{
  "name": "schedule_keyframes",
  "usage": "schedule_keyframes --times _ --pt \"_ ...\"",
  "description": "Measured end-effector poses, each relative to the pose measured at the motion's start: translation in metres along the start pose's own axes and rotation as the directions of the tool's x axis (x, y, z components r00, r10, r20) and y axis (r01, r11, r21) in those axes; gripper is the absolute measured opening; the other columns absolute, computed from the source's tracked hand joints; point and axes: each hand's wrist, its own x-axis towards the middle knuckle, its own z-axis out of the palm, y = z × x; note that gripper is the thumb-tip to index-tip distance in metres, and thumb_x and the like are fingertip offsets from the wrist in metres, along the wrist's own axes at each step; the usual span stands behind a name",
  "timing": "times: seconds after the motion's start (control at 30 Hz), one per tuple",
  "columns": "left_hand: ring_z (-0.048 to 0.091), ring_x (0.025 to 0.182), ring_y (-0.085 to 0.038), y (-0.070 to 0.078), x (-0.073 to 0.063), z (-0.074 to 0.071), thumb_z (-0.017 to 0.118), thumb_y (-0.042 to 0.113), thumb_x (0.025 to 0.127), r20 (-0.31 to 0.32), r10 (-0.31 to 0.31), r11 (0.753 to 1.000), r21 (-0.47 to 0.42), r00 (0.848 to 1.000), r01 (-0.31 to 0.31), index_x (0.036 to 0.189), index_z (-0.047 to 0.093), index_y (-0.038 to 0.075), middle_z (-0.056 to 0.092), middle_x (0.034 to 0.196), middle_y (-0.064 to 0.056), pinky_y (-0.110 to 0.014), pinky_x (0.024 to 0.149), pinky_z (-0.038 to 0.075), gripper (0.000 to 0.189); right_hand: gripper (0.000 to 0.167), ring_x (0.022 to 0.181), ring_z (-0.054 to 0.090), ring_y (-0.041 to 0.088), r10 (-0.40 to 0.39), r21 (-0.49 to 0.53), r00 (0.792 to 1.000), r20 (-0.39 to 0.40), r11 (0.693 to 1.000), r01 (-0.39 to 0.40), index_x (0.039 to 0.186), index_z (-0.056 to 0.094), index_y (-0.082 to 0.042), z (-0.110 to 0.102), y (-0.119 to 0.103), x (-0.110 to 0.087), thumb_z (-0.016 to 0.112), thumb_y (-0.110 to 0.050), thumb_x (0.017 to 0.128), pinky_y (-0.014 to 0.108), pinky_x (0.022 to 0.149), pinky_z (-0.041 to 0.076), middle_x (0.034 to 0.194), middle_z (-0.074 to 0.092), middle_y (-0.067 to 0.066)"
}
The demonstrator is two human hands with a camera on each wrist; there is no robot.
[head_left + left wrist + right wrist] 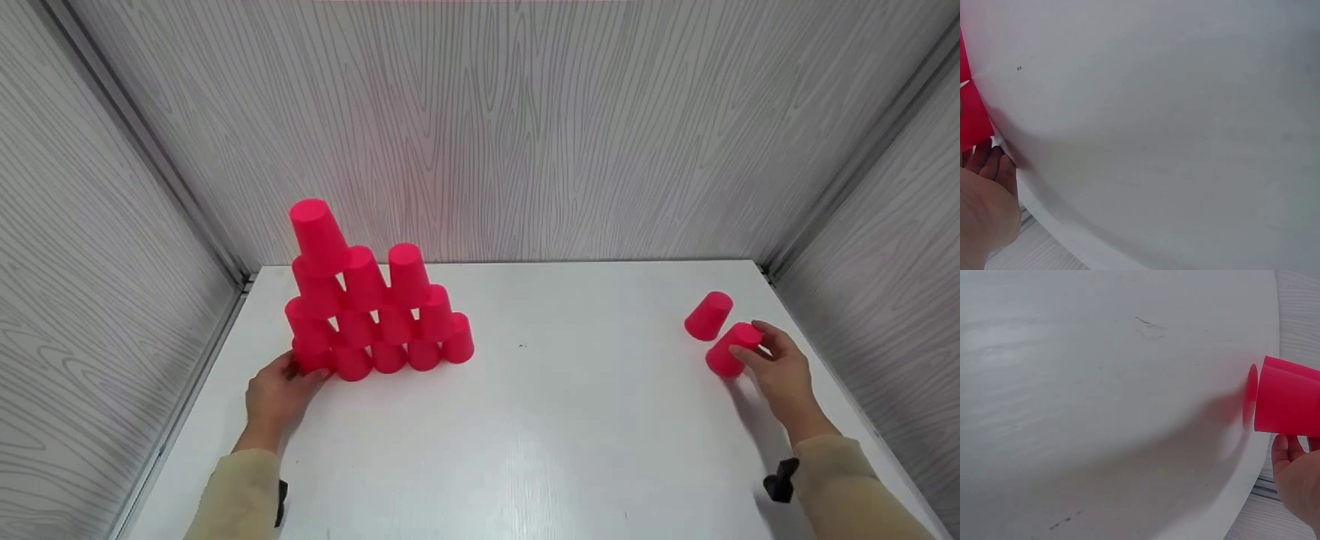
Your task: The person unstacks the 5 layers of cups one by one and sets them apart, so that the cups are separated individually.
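Note:
Upside-down red cups form a stepped stack (356, 328) at the left of the table. My left hand (276, 397) holds the near-left cup (313, 361) of its bottom row, thumb in front and fingers on the outer side. In the left wrist view, curled fingers (995, 164) lie by that cup's lower end. On the far right, my right hand (784, 375) grips a single red cup (727, 358) between thumb and fingers. The right wrist view shows this cup (1287, 398) with its rim just off the white surface, above its reflection.
Another upside-down red cup (708, 316) stands just behind the one in my right hand. A white table (555, 420) lies under everything, with wood-grain panels (480, 135) rising at the back and both sides. One cup (318, 236) tops the stack's left end.

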Motion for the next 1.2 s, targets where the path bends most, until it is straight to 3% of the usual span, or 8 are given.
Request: schedule_keyframes --times 0.5,0.7,0.83,1.0,1.2 --pt "0.058 0.133 -0.040 -0.001 0.001 -0.001 0.081 0.040 0.096 -0.001 0.017 1.000 -0.010 1.000 -0.017 0.158 0.049 0.007 0.060 0.147 -0.019 -0.049 0.105 0.055 0.077 0.085 0.154 0.029 0.048 0.008 -0.012 1.000 0.020 1.000 -0.008 0.170 0.024 -0.017 0.000 0.001 0.000 0.071 -0.041 0.103 0.026 0.106 0.050 0.170 0.026 0.022" --pt "0.059 0.131 -0.040 -0.001 0.001 0.000 0.080 0.039 0.096 -0.008 0.033 0.999 -0.001 0.999 -0.033 0.157 0.050 0.007 0.061 0.146 -0.019 -0.049 0.104 0.056 0.075 0.085 0.154 0.030 0.047 0.005 -0.003 1.000 0.024 1.000 -0.005 0.170 0.023 -0.016 -0.002 0.002 0.002 0.071 -0.039 0.103 0.020 0.102 0.051 0.170 0.026 0.024" --pt "0.058 0.133 -0.040 0.001 -0.001 -0.001 0.081 0.038 0.096 -0.001 0.023 1.000 -0.006 1.000 -0.023 0.158 0.048 0.007 0.060 0.148 -0.018 -0.048 0.104 0.056 0.077 0.087 0.154 0.030 0.046 0.017 -0.001 0.999 0.028 1.000 -0.017 0.171 0.022 -0.020 -0.005 -0.003 0.002 0.072 -0.040 0.102 0.021 0.104 0.050 0.171 0.025 0.023" --pt "0.056 0.134 -0.040 0.002 -0.002 -0.001 0.080 0.039 0.096 0.009 0.003 1.000 -0.007 1.000 -0.003 0.159 0.046 0.007 0.058 0.149 -0.018 -0.048 0.105 0.055 0.078 0.082 0.156 0.028 0.044 -0.034 -0.037 0.999 -0.005 0.999 0.034 0.170 0.026 -0.026 -0.013 -0.029 0.001 0.071 -0.040 0.103 0.018 0.104 0.049 0.172 0.028 0.016" --pt "0.056 0.134 -0.040 0.002 -0.001 -0.001 0.081 0.038 0.096 0.017 -0.012 1.000 -0.020 1.000 0.013 0.160 0.046 0.009 0.058 0.150 -0.018 -0.048 0.105 0.056 0.079 0.070 0.150 0.042 0.031 -0.233 -0.058 0.972 -0.043 0.971 0.230 0.166 0.037 -0.024 -0.001 -0.102 -0.005 0.070 -0.030 0.104 0.010 0.104 0.044 0.162 0.045 0.008"
